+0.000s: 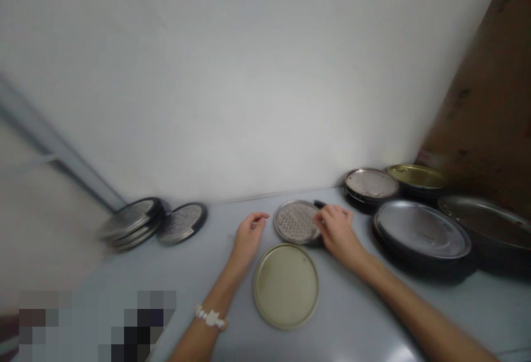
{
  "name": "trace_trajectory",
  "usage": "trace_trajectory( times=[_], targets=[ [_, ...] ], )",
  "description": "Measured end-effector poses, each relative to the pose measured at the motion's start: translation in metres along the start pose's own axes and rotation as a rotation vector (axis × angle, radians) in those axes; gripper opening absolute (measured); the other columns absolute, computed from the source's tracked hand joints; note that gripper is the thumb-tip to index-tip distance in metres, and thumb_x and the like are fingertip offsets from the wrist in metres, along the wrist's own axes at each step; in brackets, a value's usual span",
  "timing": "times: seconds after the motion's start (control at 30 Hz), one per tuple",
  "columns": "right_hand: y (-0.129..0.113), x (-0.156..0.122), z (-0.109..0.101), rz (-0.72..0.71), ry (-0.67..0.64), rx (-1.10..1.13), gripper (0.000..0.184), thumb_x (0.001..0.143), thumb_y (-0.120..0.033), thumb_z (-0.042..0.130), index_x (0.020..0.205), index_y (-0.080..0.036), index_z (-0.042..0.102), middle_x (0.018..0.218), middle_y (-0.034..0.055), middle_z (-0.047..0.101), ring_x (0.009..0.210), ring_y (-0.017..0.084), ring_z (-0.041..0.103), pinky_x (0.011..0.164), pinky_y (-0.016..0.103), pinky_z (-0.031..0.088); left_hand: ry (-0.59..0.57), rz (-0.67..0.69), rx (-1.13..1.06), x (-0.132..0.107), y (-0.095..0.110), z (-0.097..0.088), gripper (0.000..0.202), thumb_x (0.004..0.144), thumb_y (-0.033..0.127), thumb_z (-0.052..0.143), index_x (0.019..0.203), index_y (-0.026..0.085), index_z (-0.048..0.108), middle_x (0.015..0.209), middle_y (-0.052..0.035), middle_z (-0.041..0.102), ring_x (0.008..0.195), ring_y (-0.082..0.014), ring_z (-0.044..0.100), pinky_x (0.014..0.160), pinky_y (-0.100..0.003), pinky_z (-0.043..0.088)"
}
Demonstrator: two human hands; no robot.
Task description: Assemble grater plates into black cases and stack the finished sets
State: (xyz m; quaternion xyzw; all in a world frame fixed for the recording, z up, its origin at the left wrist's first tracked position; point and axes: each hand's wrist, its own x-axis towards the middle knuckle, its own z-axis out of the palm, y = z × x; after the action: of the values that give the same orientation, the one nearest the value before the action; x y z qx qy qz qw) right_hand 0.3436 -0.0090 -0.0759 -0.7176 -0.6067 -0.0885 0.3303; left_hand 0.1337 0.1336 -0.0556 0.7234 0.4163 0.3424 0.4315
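Note:
A round perforated metal disc [295, 221] lies tilted on the grey table near the wall. My right hand [338, 231] grips its right edge with curled fingers. My left hand [249, 236], wearing a white beaded bracelet on the wrist, hovers just left of the disc with its fingers loosely curled and nothing in them. In front of both hands a shallow gold-coloured round tray [286, 285] lies flat on the table.
Stacked perforated discs [131, 223] and one more [182, 223] lie at the left. Round metal lids and pans [421, 230] crowd the right, with a gold lid [416, 176] behind. A white wall stands behind; brown cardboard [489, 102] stands at right.

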Motion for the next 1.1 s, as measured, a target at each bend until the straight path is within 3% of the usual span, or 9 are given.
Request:
trace_trajectory(
  times=[0.2,0.33,0.47,0.53,0.63,0.73,0.87,1.1],
  targets=[
    [0.008,-0.002,0.008,0.136,-0.051,0.041,0.015,0.096,-0.023,0.05,0.092,-0.022,0.064,0.102,0.0082,0.066,0.1,0.027,0.056,0.084,0.04,0.033,-0.088,0.083,0.077,-0.006,0.003,0.008,0.027,0.08,0.031,0.056,0.096,0.017,0.072,0.102,-0.0097,0.075,0.091,-0.0234,0.067,0.087,-0.036,0.05],
    [0.005,-0.003,0.007,0.144,-0.08,-0.042,0.018,0.096,-0.025,0.05,0.1,-0.022,0.067,0.108,0.0092,0.068,0.107,0.03,0.054,0.088,0.045,0.032,-0.174,0.053,0.057,-0.009,0.005,0.011,0.032,0.082,0.029,0.054,0.106,0.014,0.069,0.1,-0.0102,0.075,0.072,-0.0195,0.067,0.076,-0.034,0.053],
    [0.003,-0.003,0.006,0.15,-0.069,-0.051,0.022,0.097,-0.028,0.049,0.105,-0.022,0.068,0.116,0.0105,0.069,0.113,0.031,0.054,0.09,0.046,0.033,-0.085,0.136,0.125,-0.011,0.007,0.011,0.029,0.081,0.025,0.056,0.103,0.015,0.072,0.105,-0.0107,0.074,0.079,-0.0197,0.067,0.081,-0.034,0.053],
    [0.004,-0.003,0.008,0.168,-0.061,-0.02,0.024,0.096,-0.027,0.049,0.11,-0.021,0.067,0.118,0.011,0.069,0.118,0.031,0.053,0.092,0.047,0.033,-0.099,0.153,0.131,-0.012,0.007,0.013,0.03,0.081,0.023,0.056,0.106,0.016,0.072,0.102,-0.0096,0.074,0.082,-0.0201,0.068,0.083,-0.034,0.052],
    [0.005,-0.002,0.01,0.197,-0.055,0.044,0.028,0.096,-0.027,0.047,0.115,-0.021,0.067,0.12,0.0109,0.071,0.124,0.03,0.052,0.098,0.049,0.031,-0.205,0.08,0.037,-0.013,0.006,0.017,0.038,0.084,0.023,0.053,0.118,0.014,0.067,0.096,-0.0086,0.075,0.076,-0.0192,0.069,0.076,-0.032,0.054],
    [0.005,-0.001,0.011,0.233,-0.048,0.09,0.03,0.096,-0.026,0.047,0.118,-0.021,0.067,0.121,0.0109,0.071,0.127,0.03,0.051,0.103,0.051,0.029,-0.263,0.026,-0.105,-0.015,0.006,0.022,0.04,0.085,0.021,0.052,0.123,0.014,0.062,0.116,-0.0127,0.071,0.073,-0.0166,0.07,0.07,-0.029,0.054],
    [0.004,0.0,0.009,0.253,-0.023,0.174,0.033,0.094,-0.026,0.047,0.118,-0.02,0.068,0.124,0.0126,0.07,0.127,0.03,0.053,0.105,0.053,0.032,-0.306,-0.069,-0.24,-0.017,0.011,0.021,0.041,0.081,0.018,0.055,0.121,0.013,0.061,0.136,-0.0171,0.06,0.07,-0.0129,0.069,0.063,-0.025,0.052],
    [0.007,0.004,0.007,0.217,0.05,0.33,0.035,0.091,-0.03,0.051,0.119,-0.021,0.069,0.125,0.0115,0.07,0.123,0.029,0.06,0.106,0.05,0.04,-0.318,-0.183,-0.47,-0.021,0.016,0.019,0.046,0.077,0.019,0.065,0.123,0.019,0.059,0.147,-0.0151,0.05,0.08,-0.0137,0.071,0.063,-0.021,0.049]
  ],
)
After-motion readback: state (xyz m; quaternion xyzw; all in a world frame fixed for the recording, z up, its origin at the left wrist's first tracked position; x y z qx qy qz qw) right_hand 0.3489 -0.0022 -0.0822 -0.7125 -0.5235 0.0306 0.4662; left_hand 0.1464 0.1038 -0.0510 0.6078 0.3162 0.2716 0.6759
